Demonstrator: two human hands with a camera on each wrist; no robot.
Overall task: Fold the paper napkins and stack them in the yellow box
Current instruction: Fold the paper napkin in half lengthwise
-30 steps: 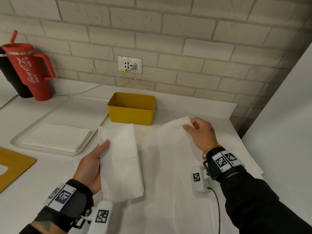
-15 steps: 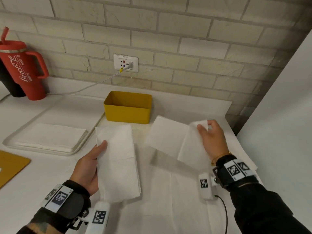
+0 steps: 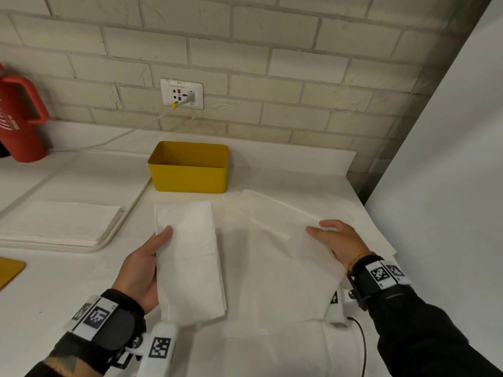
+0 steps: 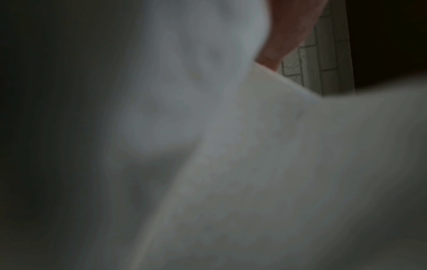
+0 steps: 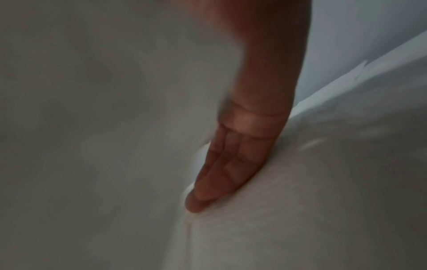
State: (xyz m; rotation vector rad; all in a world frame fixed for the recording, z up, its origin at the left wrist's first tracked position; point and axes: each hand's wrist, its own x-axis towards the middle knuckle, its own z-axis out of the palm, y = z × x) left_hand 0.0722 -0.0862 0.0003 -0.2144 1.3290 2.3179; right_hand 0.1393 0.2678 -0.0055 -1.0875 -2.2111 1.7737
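Note:
A yellow box (image 3: 187, 172) stands open by the brick wall. In front of it my left hand (image 3: 160, 240) grips a folded white napkin (image 3: 190, 268) by its left edge, thumb on top, the other fingers hidden beneath. The left wrist view is almost all blurred napkin (image 4: 254, 164). To the right, my right hand (image 3: 324, 227) holds a second, larger napkin (image 3: 285, 240), motion-blurred and low over the counter. In the right wrist view its fingers (image 5: 231, 164) lie straight against the paper (image 5: 92, 127); the thumb is hidden.
A tray (image 3: 130, 213) on the left carries a stack of flat napkins (image 3: 60, 221). A red tumbler (image 3: 21, 118) stands far left, with a cable (image 3: 122, 134) running to the wall socket. White paper sheets (image 3: 272, 336) cover the counter. A white panel (image 3: 449, 186) bounds the right.
My right hand lifted the second napkin off the counter, swung it right, and has now brought it down low again. The left hand and its folded napkin stayed put.

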